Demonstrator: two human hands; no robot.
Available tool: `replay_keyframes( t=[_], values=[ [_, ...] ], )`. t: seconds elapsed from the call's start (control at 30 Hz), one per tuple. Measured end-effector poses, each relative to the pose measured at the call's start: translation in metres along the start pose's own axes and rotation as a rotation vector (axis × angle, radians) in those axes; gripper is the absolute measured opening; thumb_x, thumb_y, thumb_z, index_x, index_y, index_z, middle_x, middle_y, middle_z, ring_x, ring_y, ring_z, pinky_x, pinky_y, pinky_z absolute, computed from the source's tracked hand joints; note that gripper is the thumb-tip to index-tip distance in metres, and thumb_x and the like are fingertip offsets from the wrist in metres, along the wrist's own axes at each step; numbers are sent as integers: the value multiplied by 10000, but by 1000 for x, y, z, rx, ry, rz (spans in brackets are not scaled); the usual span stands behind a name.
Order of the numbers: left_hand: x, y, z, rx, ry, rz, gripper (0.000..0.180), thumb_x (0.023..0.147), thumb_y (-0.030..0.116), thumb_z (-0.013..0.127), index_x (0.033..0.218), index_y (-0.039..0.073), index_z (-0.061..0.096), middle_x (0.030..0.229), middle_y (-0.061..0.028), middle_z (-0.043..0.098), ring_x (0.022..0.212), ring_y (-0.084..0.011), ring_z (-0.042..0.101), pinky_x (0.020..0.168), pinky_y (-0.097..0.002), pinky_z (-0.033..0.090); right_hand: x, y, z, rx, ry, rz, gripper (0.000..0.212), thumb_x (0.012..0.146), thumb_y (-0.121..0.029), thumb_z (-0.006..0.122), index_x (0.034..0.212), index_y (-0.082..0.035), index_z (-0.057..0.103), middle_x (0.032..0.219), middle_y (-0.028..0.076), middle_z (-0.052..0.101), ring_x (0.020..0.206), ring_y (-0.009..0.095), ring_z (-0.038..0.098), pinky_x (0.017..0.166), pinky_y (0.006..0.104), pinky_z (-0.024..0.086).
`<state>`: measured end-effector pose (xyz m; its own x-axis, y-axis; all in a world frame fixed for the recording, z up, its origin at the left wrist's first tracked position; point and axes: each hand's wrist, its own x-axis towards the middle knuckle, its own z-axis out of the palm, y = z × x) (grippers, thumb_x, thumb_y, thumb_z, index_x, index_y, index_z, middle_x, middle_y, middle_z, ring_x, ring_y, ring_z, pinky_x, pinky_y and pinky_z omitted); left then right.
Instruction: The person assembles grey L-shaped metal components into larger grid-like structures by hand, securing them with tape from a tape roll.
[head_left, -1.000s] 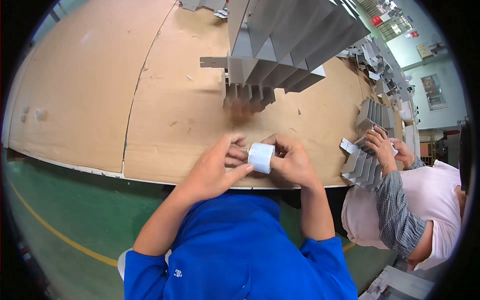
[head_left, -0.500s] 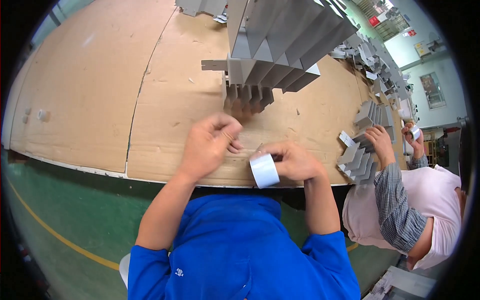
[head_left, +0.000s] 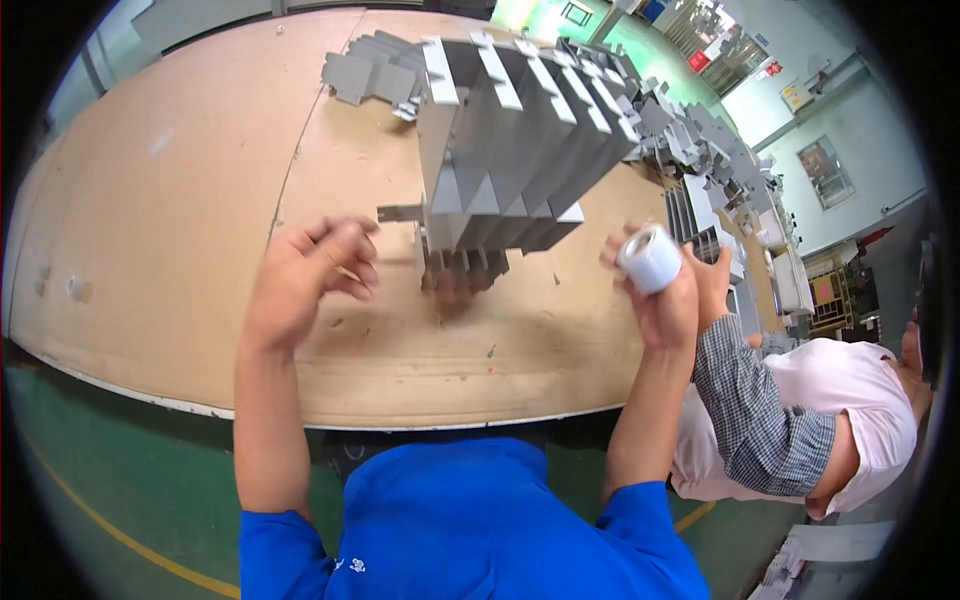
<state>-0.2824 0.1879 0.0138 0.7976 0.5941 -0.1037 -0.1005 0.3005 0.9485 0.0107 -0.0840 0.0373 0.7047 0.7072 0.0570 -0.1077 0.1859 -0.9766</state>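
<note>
My right hand [head_left: 662, 310] is raised over the table's right side and holds a roll of white tape [head_left: 655, 265], with some fingers showing behind the roll. To the left of a tall stack of grey slotted cardboard dividers [head_left: 490, 165], my left hand [head_left: 300, 275] hangs above the table, its fingers loosely curved and apart, nothing visible in it. The stack stands between my hands, touched by neither. A narrow grey strip [head_left: 400, 213] juts from its left side. Smaller grey divider cells [head_left: 465, 272] show low at its near end, partly blurred.
Tan board covers the table [head_left: 190, 220]. Loose grey cardboard pieces [head_left: 370, 70] lie at the far left of the stack, with a larger heap [head_left: 690, 135] at the far right. A co-worker in pink [head_left: 800, 410] sits close on my right, one hand [head_left: 710, 285] near other dividers.
My hands have moved apart: the left went leftward, the right went up and rightward with the tape roll. The view has shifted, showing more of the stack's top.
</note>
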Motion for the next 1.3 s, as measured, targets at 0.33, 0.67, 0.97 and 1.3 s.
replay_keyframes(
  t=[0.33, 0.67, 0.97, 1.3],
  values=[
    [146, 45, -40, 191, -105, 51, 436, 980, 298, 681, 1247, -41, 615, 1081, -128, 664, 930, -191, 683, 819, -327, 596, 236, -46, 40, -618, -458, -26, 267, 899, -30, 707, 1165, -8, 715, 1037, 39, 739, 898, 112, 686, 791, 273, 557],
    [233, 23, -28, -32, -347, 94, 713, 898, 213, 777, 1460, -61, 434, 1290, -201, 610, 1018, -203, 682, 873, -327, 588, 311, -10, 188, -893, -1137, 289, 351, 819, 61, 645, 1157, 10, 723, 981, 31, 728, 863, 82, 648, 737, 248, 511],
    [244, 20, -33, 350, -197, -27, 239, 893, 159, 753, 927, -73, 703, 762, -76, 687, 706, -134, 676, 682, -283, 573, 319, 6, 202, -1088, -1164, 353, 376, 760, 104, 633, 1113, 13, 728, 920, 11, 717, 808, 55, 641, 676, 234, 518],
    [177, 29, -36, 665, -21, 202, 244, 899, 226, 703, 889, -17, 715, 768, -94, 686, 730, -166, 625, 677, -335, 498, 308, -2, 109, -1170, -1095, 360, 465, 716, 74, 583, 1147, 5, 742, 1066, 87, 752, 934, 174, 683, 841, 298, 545]
  ],
)
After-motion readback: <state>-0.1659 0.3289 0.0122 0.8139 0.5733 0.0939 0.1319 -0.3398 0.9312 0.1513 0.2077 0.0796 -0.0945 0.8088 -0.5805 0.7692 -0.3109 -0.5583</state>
